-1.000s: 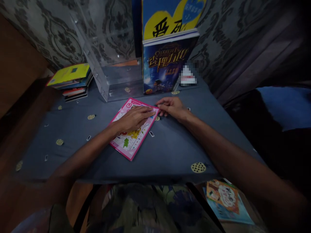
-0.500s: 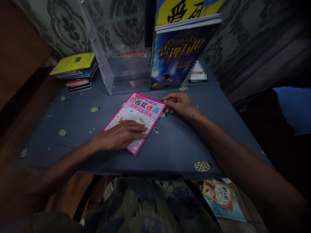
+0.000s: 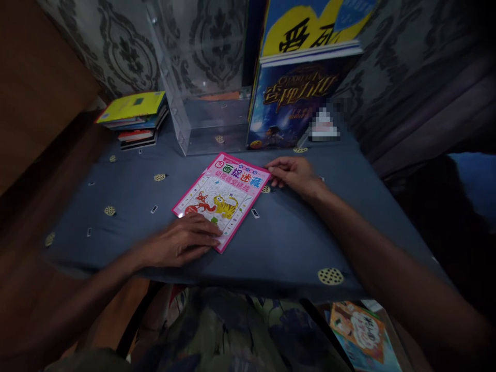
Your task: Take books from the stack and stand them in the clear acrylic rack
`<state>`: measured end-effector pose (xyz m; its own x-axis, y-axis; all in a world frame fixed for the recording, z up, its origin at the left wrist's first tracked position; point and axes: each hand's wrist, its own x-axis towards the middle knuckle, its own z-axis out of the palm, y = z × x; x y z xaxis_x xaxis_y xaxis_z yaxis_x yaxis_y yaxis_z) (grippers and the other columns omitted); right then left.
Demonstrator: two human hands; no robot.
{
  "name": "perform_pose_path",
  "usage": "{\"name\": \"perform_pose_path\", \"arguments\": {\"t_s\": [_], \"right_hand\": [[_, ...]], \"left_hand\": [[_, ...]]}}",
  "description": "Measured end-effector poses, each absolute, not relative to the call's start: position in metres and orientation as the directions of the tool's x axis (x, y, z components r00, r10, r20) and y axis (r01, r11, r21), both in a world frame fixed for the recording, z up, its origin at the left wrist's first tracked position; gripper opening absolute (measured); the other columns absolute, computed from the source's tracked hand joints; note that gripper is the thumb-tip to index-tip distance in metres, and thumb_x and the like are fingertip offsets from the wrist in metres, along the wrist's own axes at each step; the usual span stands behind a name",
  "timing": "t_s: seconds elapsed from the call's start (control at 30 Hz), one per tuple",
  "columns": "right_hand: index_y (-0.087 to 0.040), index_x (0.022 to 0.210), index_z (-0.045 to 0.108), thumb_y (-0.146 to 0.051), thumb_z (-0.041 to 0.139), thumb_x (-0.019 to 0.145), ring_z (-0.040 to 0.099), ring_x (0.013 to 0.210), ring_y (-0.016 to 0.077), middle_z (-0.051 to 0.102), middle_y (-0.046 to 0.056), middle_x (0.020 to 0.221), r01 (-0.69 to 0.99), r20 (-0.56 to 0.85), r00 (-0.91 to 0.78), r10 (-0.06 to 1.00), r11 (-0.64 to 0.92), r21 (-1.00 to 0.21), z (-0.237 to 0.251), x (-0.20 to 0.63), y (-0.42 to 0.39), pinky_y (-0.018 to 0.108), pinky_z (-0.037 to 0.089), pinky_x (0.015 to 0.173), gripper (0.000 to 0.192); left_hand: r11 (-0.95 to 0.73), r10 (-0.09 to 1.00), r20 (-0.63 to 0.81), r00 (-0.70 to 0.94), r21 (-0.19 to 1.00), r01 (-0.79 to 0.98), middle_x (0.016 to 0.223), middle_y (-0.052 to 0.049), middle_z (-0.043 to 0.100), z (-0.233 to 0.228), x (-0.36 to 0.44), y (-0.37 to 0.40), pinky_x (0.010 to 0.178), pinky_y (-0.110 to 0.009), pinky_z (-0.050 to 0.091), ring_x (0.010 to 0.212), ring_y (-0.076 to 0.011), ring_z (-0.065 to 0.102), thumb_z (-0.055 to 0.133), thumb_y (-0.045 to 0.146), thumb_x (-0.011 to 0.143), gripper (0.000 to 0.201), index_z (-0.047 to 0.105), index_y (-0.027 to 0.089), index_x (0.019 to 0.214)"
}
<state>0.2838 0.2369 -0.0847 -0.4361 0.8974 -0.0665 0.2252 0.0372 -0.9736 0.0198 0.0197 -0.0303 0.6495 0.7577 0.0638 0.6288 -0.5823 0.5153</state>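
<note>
1. Head view: observed rack (image 3: pixel 174 113), clear-walled, upright on table (image 3: pixel 294 243) with dotted blue-grey cloth.
2. Found pink book (image 3: pixel 222 188) flat on table, just in front of rack, turned askew, cover up.
3. Saw left hand (image 3: pixel 184 240) palm down, in front of rack beyond middle of pink book, with fingers slack across its near edge; grip relaxed.
4. Saw right hand (image 3: pixel 294 175) in front of right part of rack, with thumb and fingertips curled at far corner of pink book; cannot tell if pinching or merely touching.
5. Noted blue book (image 3: pixel 289 116) upright at right part of rack, with yellow book (image 3: pixel 321 26) rising behind.
6. Noted stack (image 3: pixel 141 121) left of rack, yellow cover uppermost.
7. Noted white item (image 3: pixel 324 126) right of rack, pixelated, unreadable.
</note>
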Motion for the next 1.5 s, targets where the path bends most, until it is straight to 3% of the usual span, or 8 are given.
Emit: {"name": "perform_pose_path", "arguments": {"t_s": [0.1, 0.23, 0.43, 0.63, 0.87, 1.13, 1.33, 1.5], "right_hand": [[-0.016, 0.083, 0.070, -0.020, 0.075, 0.083, 0.061, 0.045, 0.0104, 0.065, -0.001, 0.053, 0.231, -0.059, -0.430, 0.901, 0.047, -0.972, -0.086, 0.284, 0.237, 0.019, 0.048, 0.043, 0.006], [-0.017, 0.083, 0.069, -0.027, 0.078, 0.080, 0.060, 0.044, 0.0104, 0.064, -0.002, 0.052, 0.220, -0.022, -0.425, 0.905, 0.079, -0.972, -0.089, 0.283, 0.237, 0.019, 0.046, 0.041, 0.014], [-0.017, 0.088, 0.067, -0.037, 0.075, 0.079, 0.062, 0.049, 0.0108, 0.071, 0.001, 0.066, 0.168, 0.089, -0.342, 0.936, 0.154, -0.974, -0.096, 0.278, 0.234, 0.019, 0.044, 0.041, 0.023], [-0.018, 0.091, 0.068, -0.040, 0.071, 0.079, 0.063, 0.052, 0.0129, 0.072, 0.004, 0.072, 0.221, 0.100, -0.366, 0.925, 0.191, -0.957, -0.098, 0.277, 0.232, 0.023, 0.046, 0.045, 0.025], [-0.020, 0.104, 0.073, -0.025, 0.060, 0.082, 0.065, 0.058, 0.0179, 0.071, 0.001, 0.067, 0.401, 0.230, -0.417, 0.879, 0.405, -0.822, -0.091, 0.277, 0.227, 0.029, 0.049, 0.056, 0.026], [-0.019, 0.114, 0.071, -0.021, 0.059, 0.083, 0.061, 0.055, 0.0177, 0.066, -0.002, 0.061, 0.411, 0.223, -0.447, 0.866, 0.420, -0.809, -0.089, 0.279, 0.229, 0.031, 0.048, 0.059, 0.033], [-0.017, 0.104, 0.070, -0.028, 0.058, 0.083, 0.058, 0.046, 0.0125, 0.070, 0.002, 0.076, 0.274, 0.172, -0.490, 0.855, 0.338, -0.900, -0.090, 0.281, 0.235, 0.028, 0.047, 0.050, 0.027], [-0.016, 0.098, 0.072, -0.036, 0.060, 0.083, 0.054, 0.043, 0.0110, 0.064, -0.001, 0.060, 0.234, 0.147, -0.538, 0.830, 0.315, -0.920, -0.088, 0.278, 0.228, 0.024, 0.044, 0.046, 0.027]], "left_hand": [[-0.546, 0.826, 0.123, 0.550, 0.418, 0.726, 0.124, -0.008, 0.069, -0.039, 0.011, 0.026, 0.104, -0.044, 0.049, 0.116, -0.0214, 0.063, 0.048, 0.025, 0.102, 0.027, 0.069, 0.021, 0.117], [-0.342, 0.931, 0.208, 0.301, 0.208, 0.916, 0.134, -0.015, 0.062, -0.055, -0.003, 0.031, 0.097, -0.047, 0.054, 0.119, -0.0276, 0.061, 0.047, 0.030, 0.101, 0.036, 0.060, 0.018, 0.132], [-0.298, 0.943, 0.193, 0.273, 0.116, 0.947, 0.122, -0.009, 0.067, -0.053, 0.006, 0.022, 0.083, -0.035, 0.058, 0.106, -0.0231, 0.065, 0.049, 0.036, 0.101, 0.032, 0.064, 0.024, 0.126], [-0.272, 0.953, 0.168, 0.253, 0.103, 0.957, 0.119, -0.011, 0.064, -0.050, 0.017, 0.031, 0.082, -0.039, 0.056, 0.103, -0.0245, 0.061, 0.049, 0.031, 0.100, 0.029, 0.063, 0.021, 0.124], [-0.260, 0.955, 0.168, 0.243, 0.089, 0.962, 0.128, -0.015, 0.059, -0.056, 0.021, 0.071, 0.094, -0.045, 0.052, 0.112, -0.0279, 0.057, 0.046, 0.024, 0.099, 0.031, 0.059, 0.014, 0.126], [-0.319, 0.929, 0.212, 0.302, 0.053, 0.946, 0.126, -0.015, 0.060, -0.059, 0.034, 0.110, 0.101, -0.044, 0.049, 0.115, -0.0263, 0.058, 0.046, 0.019, 0.098, 0.030, 0.059, 0.013, 0.124], [-0.276, 0.954, 0.139, 0.266, 0.052, 0.960, 0.127, -0.015, 0.061, -0.051, 0.045, 0.118, 0.098, -0.044, 0.051, 0.114, -0.0264, 0.060, 0.046, 0.033, 0.101, 0.030, 0.061, 0.014, 0.118], [-0.293, 0.954, 0.074, 0.291, 0.028, 0.956, 0.127, -0.018, 0.060, -0.041, 0.074, 0.112, 0.101, -0.049, 0.047, 0.120, -0.0312, 0.054, 0.047, 0.052, 0.100, 0.046, 0.059, 0.011, 0.119]]}}
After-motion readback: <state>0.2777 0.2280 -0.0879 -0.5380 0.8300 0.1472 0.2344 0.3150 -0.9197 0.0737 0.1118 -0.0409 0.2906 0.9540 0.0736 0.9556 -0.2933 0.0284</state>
